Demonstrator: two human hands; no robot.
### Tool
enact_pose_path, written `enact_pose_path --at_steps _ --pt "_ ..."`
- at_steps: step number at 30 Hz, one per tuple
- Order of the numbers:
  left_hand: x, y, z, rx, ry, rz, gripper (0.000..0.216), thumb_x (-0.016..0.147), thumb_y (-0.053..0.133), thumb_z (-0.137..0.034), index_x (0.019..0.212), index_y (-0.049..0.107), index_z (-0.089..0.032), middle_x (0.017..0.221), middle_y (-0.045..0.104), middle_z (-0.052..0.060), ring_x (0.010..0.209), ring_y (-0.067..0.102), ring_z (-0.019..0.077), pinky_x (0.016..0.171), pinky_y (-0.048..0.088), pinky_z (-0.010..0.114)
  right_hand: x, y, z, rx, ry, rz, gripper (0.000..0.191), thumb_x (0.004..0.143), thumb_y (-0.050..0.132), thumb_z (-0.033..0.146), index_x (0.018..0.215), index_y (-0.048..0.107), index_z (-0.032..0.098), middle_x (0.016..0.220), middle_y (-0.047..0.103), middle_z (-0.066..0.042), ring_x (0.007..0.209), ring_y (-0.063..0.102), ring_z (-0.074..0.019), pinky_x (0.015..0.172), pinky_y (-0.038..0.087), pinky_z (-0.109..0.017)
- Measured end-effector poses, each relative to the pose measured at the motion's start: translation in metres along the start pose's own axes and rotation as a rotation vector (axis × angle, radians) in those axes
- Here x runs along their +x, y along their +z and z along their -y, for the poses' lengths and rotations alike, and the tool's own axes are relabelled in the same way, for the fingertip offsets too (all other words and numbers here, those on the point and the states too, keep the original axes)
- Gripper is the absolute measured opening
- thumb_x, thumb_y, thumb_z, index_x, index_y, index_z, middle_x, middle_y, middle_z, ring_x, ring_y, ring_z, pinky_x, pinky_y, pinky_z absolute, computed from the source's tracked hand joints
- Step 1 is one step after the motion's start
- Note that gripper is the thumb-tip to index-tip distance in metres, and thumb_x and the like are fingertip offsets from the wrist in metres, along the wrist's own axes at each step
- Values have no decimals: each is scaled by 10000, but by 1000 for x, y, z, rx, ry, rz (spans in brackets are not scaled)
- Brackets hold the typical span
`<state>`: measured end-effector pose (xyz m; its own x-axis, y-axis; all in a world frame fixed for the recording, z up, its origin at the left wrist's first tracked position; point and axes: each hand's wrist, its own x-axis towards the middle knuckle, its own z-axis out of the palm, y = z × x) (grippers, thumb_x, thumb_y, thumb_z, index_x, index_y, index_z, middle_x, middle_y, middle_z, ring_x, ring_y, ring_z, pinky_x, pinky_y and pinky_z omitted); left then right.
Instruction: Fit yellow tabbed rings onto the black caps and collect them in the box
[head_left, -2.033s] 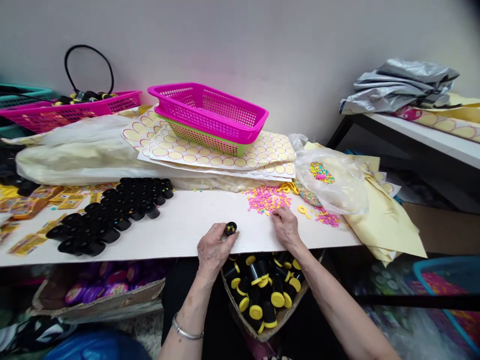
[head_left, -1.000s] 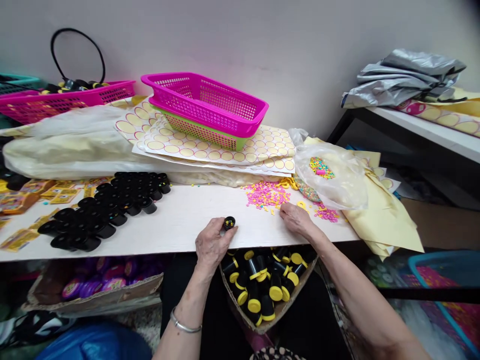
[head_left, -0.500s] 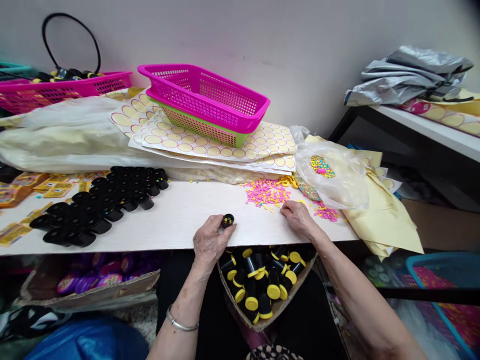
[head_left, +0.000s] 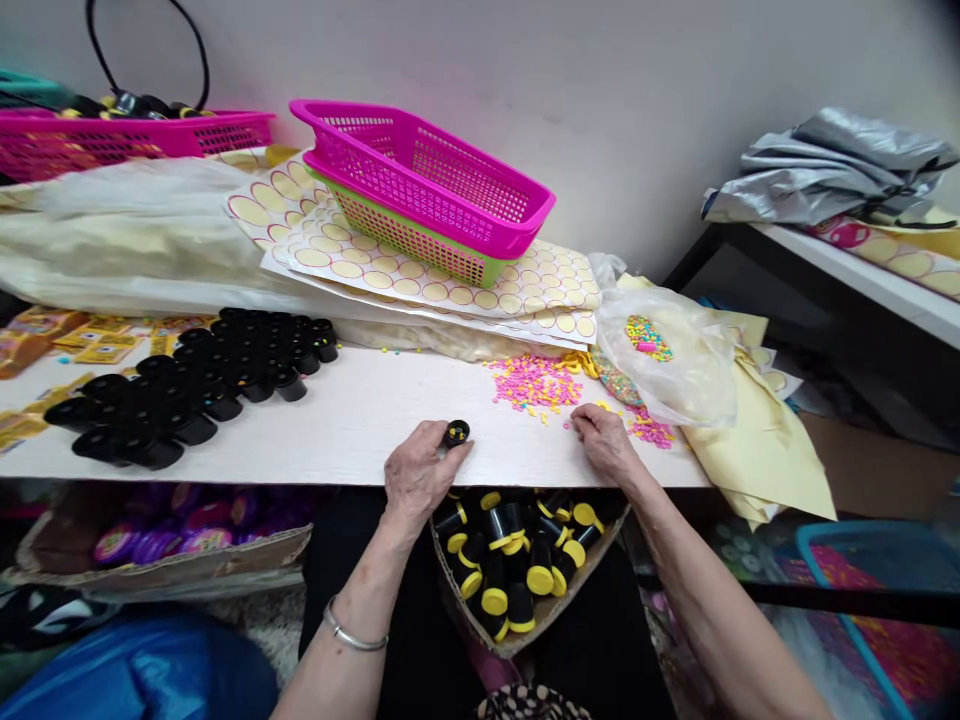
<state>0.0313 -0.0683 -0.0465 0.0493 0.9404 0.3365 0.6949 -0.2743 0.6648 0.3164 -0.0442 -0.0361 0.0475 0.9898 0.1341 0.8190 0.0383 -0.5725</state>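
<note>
My left hand [head_left: 424, 470] is closed around a small black cup [head_left: 457, 433] at the table's front edge. The cup's mouth faces up, and a few yellow bits show inside. To the right, my right hand [head_left: 604, 440] rests on the white tabletop [head_left: 360, 420] with thumb and fingertips pinched together; anything between them is too small to make out. Just beyond those fingers lies a loose spread of small pink and yellow pieces [head_left: 529, 383]. A second patch of pink pieces [head_left: 652, 430] lies to the right of that hand.
Several black cups [head_left: 202, 375] stand in rows at the left. Below the table edge, a cardboard box [head_left: 517, 640] holds black containers with yellow lids. A pink basket [head_left: 450, 190] sits on sticker sheets [head_left: 375, 270] at the back. A clear bag [head_left: 690, 350] of colourful bits lies right.
The camera view has tilted and shifted slightly. My right hand has moved a little to the right, away from the pink spread. My left hand still holds the cup in nearly the same place.
</note>
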Motion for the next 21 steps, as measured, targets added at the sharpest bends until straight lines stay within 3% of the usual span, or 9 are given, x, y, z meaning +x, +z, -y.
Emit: enact_pose_path --at_steps 7,16,21 --pt "0 1 0 37 -3 -13 194 771 558 -388 842 606 -215 816 599 -7 761 558 127 653 402 219 -3 5 11 -216 -92 32 183 789 436 200 731 607 173 800 583 -46 784 527 -156 712 355 -258" --pt "-1 2 1 34 3 0 226 790 534 -409 884 605 -216 848 601 1 781 550 131 683 405 224 2 -2 24 -490 24 293 228 851 363 244 833 585 192 882 610 -68 782 540 -178 617 305 -260" --pt "-1 1 -1 43 1 -2 209 787 540 -403 849 599 -212 821 591 -4 763 547 124 661 397 221 14 -3 21 -394 131 242 162 778 476 225 760 625 165 792 645 -82 764 555 -187 614 312 -258"
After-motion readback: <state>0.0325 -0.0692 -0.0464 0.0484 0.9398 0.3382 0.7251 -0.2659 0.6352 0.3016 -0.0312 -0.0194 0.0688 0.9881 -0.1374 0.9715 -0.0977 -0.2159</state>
